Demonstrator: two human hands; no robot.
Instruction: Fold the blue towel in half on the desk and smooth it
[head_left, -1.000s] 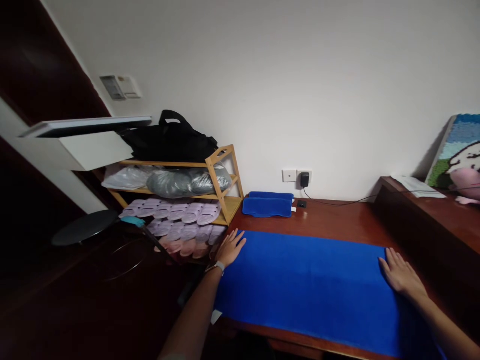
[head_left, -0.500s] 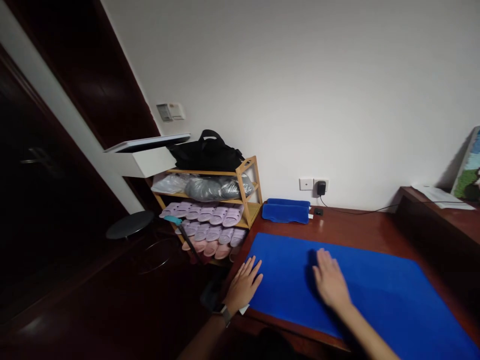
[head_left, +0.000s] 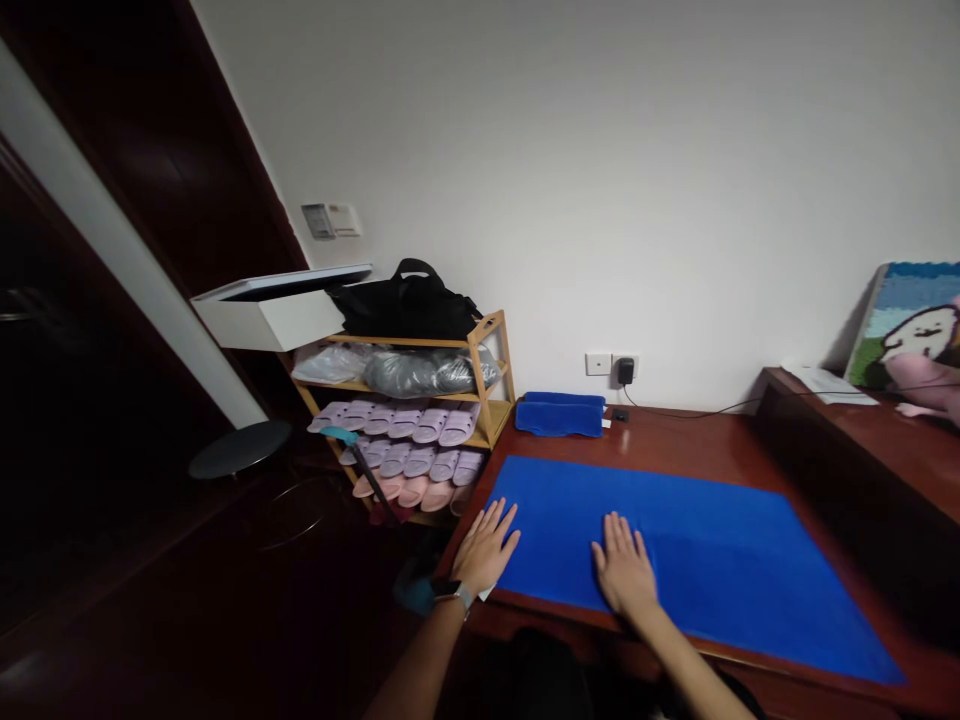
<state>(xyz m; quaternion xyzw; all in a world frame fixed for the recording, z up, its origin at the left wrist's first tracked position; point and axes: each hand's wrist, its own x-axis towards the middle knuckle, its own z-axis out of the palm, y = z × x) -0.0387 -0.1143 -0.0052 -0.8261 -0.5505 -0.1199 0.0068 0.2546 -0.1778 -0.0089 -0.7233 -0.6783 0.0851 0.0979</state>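
A blue towel lies spread out flat on the reddish-brown wooden desk. My left hand rests palm down at the towel's left edge, fingers spread, with a watch on the wrist. A small white tag shows beneath that hand. Flat on the towel's front middle part lies my right hand, its fingers stretched out. Neither hand grips anything. Slight creases run in the cloth just right of my right hand. At the back left of the desk sit folded blue towels with a white tag.
Left of the desk stands a wooden rack with slippers, plastic-wrapped bundles and a black bag. A black adapter is plugged into the wall. A raised ledge bounds the right side. A round stool stands at left.
My right hand has come from the towel's right edge to its front middle. My left hand has slid from the far left corner nearer to me. The view has shifted too.
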